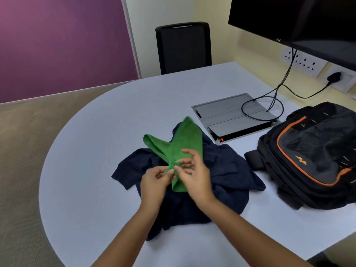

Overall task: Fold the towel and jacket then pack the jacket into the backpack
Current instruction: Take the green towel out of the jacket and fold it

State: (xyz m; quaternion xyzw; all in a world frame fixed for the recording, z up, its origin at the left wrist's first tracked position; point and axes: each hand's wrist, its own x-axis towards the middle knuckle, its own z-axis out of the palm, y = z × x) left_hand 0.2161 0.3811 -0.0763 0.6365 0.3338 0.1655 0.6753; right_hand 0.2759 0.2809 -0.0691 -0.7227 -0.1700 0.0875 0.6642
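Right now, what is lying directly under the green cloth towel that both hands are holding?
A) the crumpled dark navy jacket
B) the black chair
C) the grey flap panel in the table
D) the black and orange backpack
A: the green cloth towel, pinched by the left hand and right hand, is held over the crumpled dark navy jacket spread on the table.

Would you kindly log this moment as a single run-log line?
step: folding towel | left hand: pinching towel | right hand: pinching towel | jacket: unfolded on table | backpack: right, unpacked
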